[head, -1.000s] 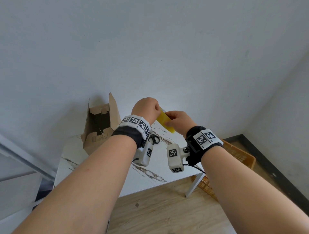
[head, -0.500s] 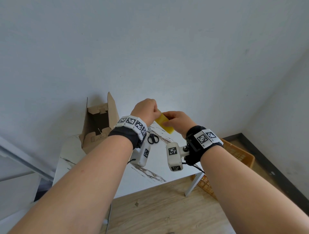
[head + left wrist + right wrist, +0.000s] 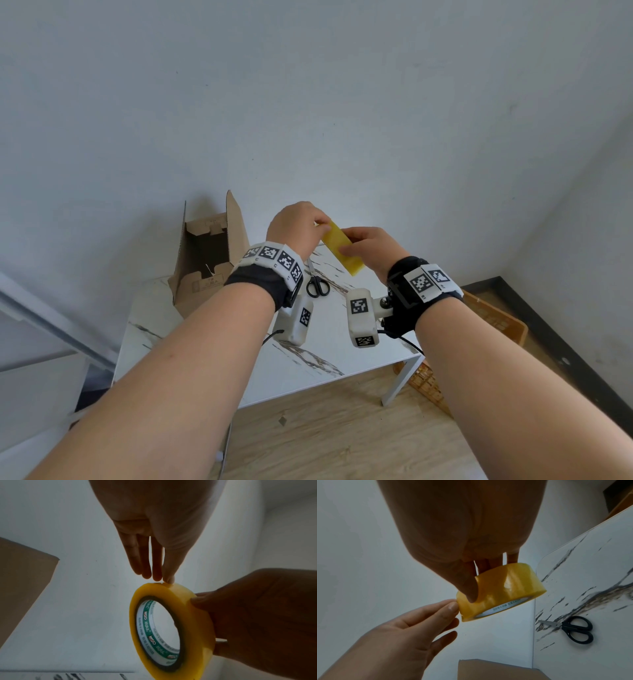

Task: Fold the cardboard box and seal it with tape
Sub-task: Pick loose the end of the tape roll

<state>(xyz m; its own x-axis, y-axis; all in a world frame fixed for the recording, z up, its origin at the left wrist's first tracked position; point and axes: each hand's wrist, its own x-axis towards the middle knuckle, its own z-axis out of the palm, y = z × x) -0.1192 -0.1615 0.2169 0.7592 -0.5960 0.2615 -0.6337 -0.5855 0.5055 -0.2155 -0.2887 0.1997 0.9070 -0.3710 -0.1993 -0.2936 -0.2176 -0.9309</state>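
Note:
A yellow tape roll point(image 3: 342, 251) point(image 3: 197, 626) point(image 3: 505, 588) is held up in the air in front of the wall. My right hand point(image 3: 356, 245) grips it, thumb on the outer face and fingers behind. My left hand point(image 3: 320, 224) point(image 3: 159, 577) point(image 3: 452, 609) has its fingers nearly straight, and the fingertips touch the roll's upper rim. No loose tape end shows. The brown cardboard box point(image 3: 205, 260) point(image 3: 488, 669) stands at the table's far left, its flaps up and its mouth facing me.
Black-handled scissors point(image 3: 317, 284) point(image 3: 573, 628) lie on the white marble-patterned table point(image 3: 325, 349) below my hands. An orange basket point(image 3: 493, 318) sits on the wooden floor right of the table. A grey wall stands close behind.
The roll has turned a little in my right hand, so more of its yellow side shows. My left fingertips have stayed at its upper rim.

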